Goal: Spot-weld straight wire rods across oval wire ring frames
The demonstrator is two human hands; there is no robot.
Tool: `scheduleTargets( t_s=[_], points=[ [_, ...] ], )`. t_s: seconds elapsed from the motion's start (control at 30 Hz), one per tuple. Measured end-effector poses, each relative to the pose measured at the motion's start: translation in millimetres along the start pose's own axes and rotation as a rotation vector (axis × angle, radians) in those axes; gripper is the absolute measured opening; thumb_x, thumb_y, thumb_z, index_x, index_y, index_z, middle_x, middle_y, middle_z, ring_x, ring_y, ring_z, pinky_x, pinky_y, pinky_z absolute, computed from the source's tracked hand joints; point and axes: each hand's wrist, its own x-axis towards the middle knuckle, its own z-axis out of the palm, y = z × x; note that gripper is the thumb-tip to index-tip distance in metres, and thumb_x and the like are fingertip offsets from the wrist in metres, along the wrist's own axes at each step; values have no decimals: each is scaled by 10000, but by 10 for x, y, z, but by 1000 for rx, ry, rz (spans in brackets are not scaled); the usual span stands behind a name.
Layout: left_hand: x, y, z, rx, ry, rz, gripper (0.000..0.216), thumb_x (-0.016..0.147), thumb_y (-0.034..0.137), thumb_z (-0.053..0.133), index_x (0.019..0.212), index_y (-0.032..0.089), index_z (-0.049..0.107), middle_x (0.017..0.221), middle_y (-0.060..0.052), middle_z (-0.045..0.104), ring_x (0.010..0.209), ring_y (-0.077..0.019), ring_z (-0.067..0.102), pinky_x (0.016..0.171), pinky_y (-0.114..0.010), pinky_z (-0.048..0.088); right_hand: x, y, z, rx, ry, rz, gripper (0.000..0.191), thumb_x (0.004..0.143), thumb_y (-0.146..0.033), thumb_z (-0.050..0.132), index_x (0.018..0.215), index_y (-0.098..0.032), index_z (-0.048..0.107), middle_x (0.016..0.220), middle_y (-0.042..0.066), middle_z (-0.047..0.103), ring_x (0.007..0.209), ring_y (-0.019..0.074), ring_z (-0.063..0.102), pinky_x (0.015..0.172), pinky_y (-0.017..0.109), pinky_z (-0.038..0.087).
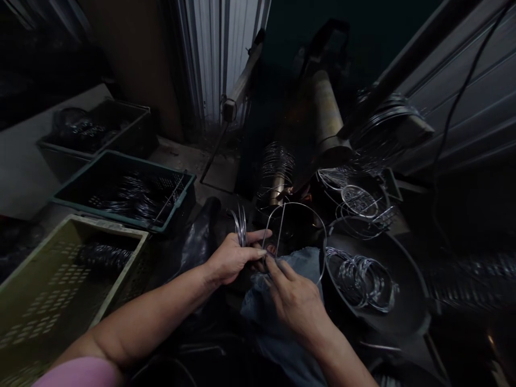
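Left hand (229, 259) grips thin wire hoops (241, 226), right hand (295, 302) pinches a bigger hoop (296, 203); more wire sits in the pan (403, 317), some already in the crate (153, 164).

A wire-wound post (276, 183) stands ahead of the left hand (229, 259), a black pan (403, 309) hems the right hand (294, 303), and an olive crate (129, 269) lies further left.

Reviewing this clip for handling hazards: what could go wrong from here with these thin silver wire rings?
The bare right hand works right at a large round silver wire ring, so a sharp wire end could perhaps nick the skin. The bundle of thin wire rings in the left hand might slip and tangle with the loose silver wire coils in the round black pan. The dim light could also hide a bent wire.
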Motion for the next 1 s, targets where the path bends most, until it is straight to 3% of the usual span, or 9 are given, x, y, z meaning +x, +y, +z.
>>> scheduleTargets(
  t_s=[0.3, 0.83, 0.9, 1.0],
  points=[
    [106, 64, 15, -6, -26, 39, 493, 643, 132, 635, 1133, 164, 590, 582, 41, 533, 498, -94, 546, 530, -242, 430, 109, 66, -85, 5, 30, -1, 403, 863, -167, 331, 1230, -72, 465, 1068, 167, 587, 766, 197, 622, 600, 283, 518],
    [120, 252, 113, 26, 54, 0, 472, 606, 136, 679, 1075, 147, 623, 574, 26, 581, 468, -97, 558, 491, -225, 453, 228, 33, -307, 38, -115, 88, 429, 857, -184, 367, 1276, -104, 410, 1081, 132, 569, 778, 184, 588, 642, 281, 473],
    [121, 264, 118, 64, 70, 11, 465, 609, 148, 683, 1070, 151, 627, 591, 14, 606, 490, -104, 571, 502, -225, 467, 201, -23, -327, 25, -73, 106, 415, 865, -202, 379, 1272, -129, 422, 1023, 106, 591, 783, 187, 571, 683, 303, 450],
    [147, 291, 133, 134, 81, 30, 469, 619, 144, 677, 1084, 164, 622, 613, 1, 629, 508, -106, 580, 510, -223, 481, 16, -7, -279, 22, 175, 135, 370, 872, -267, 424, 1234, -207, 478, 1065, 76, 590, 960, 211, 524, 844, 378, 374]
  ],
)
